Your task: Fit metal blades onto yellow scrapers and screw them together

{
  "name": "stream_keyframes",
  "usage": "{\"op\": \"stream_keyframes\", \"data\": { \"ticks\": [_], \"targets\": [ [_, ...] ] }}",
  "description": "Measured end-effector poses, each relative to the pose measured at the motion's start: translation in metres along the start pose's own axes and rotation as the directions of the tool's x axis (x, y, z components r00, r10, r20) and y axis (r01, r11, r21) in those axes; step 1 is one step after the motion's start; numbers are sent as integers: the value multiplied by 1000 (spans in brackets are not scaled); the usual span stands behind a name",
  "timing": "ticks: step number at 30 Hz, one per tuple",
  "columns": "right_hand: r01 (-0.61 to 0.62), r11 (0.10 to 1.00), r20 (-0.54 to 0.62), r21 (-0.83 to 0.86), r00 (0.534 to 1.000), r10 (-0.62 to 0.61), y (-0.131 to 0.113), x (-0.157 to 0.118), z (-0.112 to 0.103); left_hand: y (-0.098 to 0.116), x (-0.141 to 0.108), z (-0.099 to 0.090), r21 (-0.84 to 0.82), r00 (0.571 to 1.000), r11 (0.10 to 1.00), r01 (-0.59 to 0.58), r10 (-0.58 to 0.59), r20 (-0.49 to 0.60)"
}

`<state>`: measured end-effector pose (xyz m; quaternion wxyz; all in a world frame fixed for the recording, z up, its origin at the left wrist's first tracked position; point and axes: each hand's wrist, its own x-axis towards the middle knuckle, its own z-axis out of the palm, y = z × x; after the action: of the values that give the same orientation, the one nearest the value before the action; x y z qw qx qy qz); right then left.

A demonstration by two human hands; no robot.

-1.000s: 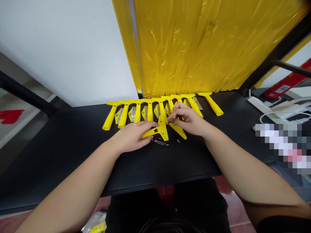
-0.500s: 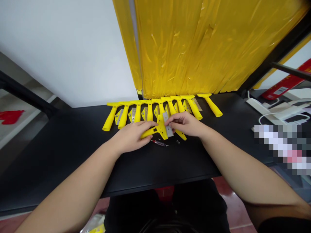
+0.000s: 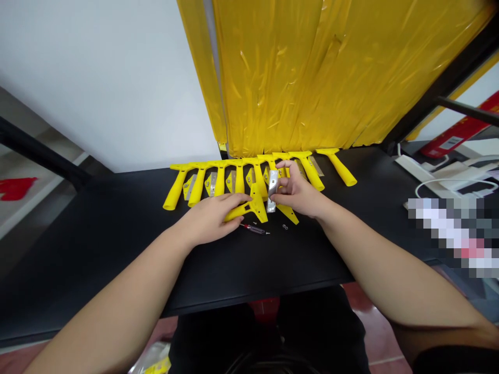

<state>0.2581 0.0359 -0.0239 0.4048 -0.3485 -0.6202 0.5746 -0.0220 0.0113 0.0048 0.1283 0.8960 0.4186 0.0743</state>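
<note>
My left hand [image 3: 218, 215] is closed around the yellow handle of a scraper [image 3: 257, 203], whose wide head points right. In my right hand [image 3: 294, 192] a shiny metal blade [image 3: 272, 189] is pinched upright, just apart from the scraper's head. A yellow plastic plate [image 3: 289, 214] lies partly under my right hand. On the black table below the scraper are a screwdriver [image 3: 254, 228] with a dark, see-through handle, a small screw [image 3: 267, 233] by its end, and a pair of tiny nuts or washers [image 3: 285, 227].
Several yellow scraper handles [image 3: 178, 191] stand in a row along the back, with blades and plates between them. One more handle [image 3: 340, 167] lies apart at the right. A white power strip [image 3: 419, 179] with cables and a red package [image 3: 460, 135] sit at the far right.
My right hand has drawn the blade away from the scraper's head and turned it, so its shiny face shows. My left hand keeps the scraper in nearly the same place.
</note>
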Motion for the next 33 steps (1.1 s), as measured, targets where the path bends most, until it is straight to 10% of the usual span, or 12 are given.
{"op": "stream_keyframes", "data": {
  "ticks": [33],
  "targets": [
    [-179,983,-68,-47,982,176,6,7,-4,1,-1,0,-19,999,999,-49,49,22]
  ]
}}
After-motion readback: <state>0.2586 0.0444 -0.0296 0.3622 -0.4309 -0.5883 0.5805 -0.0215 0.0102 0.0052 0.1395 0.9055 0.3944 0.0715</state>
